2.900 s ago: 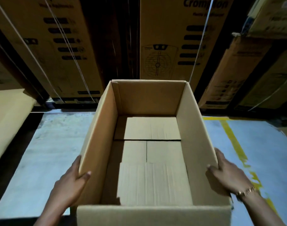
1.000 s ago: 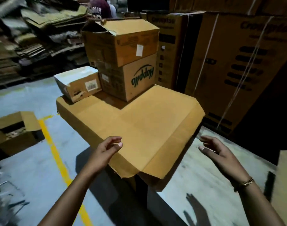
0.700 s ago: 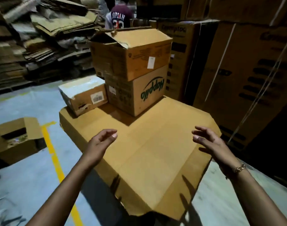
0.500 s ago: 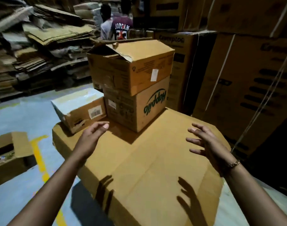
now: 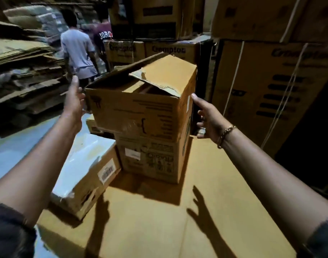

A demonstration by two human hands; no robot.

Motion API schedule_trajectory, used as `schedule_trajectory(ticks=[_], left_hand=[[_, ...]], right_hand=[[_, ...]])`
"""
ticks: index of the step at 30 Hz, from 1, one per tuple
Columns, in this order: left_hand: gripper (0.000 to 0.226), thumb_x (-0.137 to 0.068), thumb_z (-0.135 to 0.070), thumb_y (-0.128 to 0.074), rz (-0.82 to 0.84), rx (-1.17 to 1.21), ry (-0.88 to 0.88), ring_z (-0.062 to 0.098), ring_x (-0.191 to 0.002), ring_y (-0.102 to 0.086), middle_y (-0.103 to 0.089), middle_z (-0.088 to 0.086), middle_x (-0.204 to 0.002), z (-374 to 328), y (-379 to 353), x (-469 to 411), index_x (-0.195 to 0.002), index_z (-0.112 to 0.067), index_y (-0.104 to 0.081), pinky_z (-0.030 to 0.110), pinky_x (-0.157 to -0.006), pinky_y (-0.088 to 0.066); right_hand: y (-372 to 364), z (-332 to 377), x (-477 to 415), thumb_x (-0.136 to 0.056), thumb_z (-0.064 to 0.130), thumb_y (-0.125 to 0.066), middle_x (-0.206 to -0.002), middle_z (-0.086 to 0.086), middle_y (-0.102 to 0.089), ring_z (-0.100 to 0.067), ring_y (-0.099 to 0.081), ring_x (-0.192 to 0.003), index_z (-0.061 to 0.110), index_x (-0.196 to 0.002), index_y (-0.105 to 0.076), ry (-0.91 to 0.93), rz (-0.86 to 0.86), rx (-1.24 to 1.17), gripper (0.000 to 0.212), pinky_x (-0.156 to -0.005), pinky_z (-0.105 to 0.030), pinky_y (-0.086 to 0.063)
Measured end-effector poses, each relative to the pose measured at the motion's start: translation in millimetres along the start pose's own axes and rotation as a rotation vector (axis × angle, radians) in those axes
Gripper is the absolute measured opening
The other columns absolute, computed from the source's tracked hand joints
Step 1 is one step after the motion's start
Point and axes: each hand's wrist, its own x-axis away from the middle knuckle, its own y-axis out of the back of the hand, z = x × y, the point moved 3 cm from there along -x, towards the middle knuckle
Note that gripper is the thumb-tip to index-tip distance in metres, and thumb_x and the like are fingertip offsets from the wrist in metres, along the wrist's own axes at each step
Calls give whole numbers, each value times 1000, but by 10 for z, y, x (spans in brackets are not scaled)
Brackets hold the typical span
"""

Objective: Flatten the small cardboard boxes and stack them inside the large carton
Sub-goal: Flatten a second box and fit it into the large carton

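Matt, creased cardboard forms top box (image 5: pixel 139 110) — low box (image 5: pixel 85 164) seems glossy-wrapped.

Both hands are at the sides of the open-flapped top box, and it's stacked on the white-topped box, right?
Not quite: in the head view the top box sits on a printed brown box; the white-topped box lies beside the stack, to its left.

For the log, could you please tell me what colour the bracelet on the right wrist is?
Gold, a chain bracelet; the head view shows it.

Top box (image 5: pixel 140 110) sits on lower box (image 5: pixel 150 161); third box (image 5: pixel 88 175) lies left of them, all on a sheet (image 5: pixel 206 220).
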Motion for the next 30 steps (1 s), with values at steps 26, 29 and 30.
schedule_trajectory(ticks=[26, 29, 30], left_hand=[[12, -90, -25, -60, 567, 43, 288, 15, -54, -63, -69, -3, -71, 80, -324, -67, -90, -19, -71, 31, -64, -47], [8, -84, -20, -57, 579, 96, 250, 12, -45, -56, -62, -7, -62, 89, -686, 443, -78, -23, -62, 21, -48, -43], [10, -84, -20, -56, 587, 90, 226, 12, -46, -56, -61, -8, -59, 106, -818, 622, -78, -23, -63, 21, -49, -41]], right_hand=[[163, 177, 13, -86, 36, -70, -83, -4, -66, -22, -63, -73, 16, -84, -63, -220, -41, -114, 21, -82, -37, -47], [542, 27, 389, -88, 22, -67, -85, -3, -67, -22, -64, -70, 14, -84, -66, -126, -146, -195, 9, -67, -31, -46], [680, -38, 528, -87, 19, -67, -90, -3, -69, -23, -66, -76, 12, -92, -67, -99, -191, -231, 9, -70, -31, -48]])
